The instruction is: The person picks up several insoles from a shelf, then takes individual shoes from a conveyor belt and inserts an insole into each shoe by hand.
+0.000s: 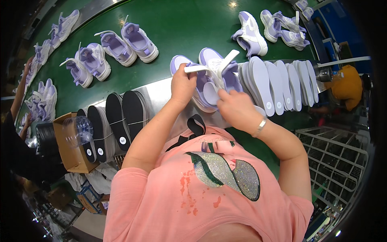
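Two lilac-and-white shoes [210, 57] sit side by side before us in the head view; we judge the work partway, with a pale insole [210, 93] only partly inside the left one and more insoles [260, 82] stacked alongside. Our left hand [183, 85] pinches that shoe's white tongue [196, 69]; our right hand [238, 108] bends near the insole, its grip unclear.

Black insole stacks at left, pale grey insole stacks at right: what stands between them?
Two lavender-and-white sneakers, with the left hand and right hand at them; the head view shows this.
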{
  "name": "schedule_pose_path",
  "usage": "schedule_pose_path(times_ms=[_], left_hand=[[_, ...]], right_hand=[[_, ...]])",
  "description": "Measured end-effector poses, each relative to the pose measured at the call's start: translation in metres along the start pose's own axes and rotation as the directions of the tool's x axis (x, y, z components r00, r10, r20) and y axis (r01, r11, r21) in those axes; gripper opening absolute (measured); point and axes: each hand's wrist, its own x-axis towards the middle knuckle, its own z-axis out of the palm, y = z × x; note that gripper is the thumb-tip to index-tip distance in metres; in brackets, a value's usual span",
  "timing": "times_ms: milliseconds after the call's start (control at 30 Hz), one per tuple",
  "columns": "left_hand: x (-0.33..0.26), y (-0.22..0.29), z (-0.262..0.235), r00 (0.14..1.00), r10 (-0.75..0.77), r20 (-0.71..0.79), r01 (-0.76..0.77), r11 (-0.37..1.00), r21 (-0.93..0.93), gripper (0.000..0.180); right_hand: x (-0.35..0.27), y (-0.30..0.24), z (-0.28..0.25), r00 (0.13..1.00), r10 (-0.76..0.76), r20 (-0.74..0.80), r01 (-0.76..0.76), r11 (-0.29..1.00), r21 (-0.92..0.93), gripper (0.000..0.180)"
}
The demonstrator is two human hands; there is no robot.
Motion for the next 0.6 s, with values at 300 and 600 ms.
schedule_pose_path(times_ms=[300,600], left_hand=[[-0.006,-0.026,0.017,0.995,0.092,0.047,-0.092,0.996,0.008,0.035],[-0.011,-0.034,0.022,0.996,-0.066,0.060,0.069,0.996,-0.058,0.046]], right_hand=[[0.038,-0.002,0.064,0.980,0.190,-0.056,-0.182,0.976,0.122,0.017],[0.007,0.001,0.017,0.988,0.144,0.060,-0.140,0.988,-0.072,0.011]])
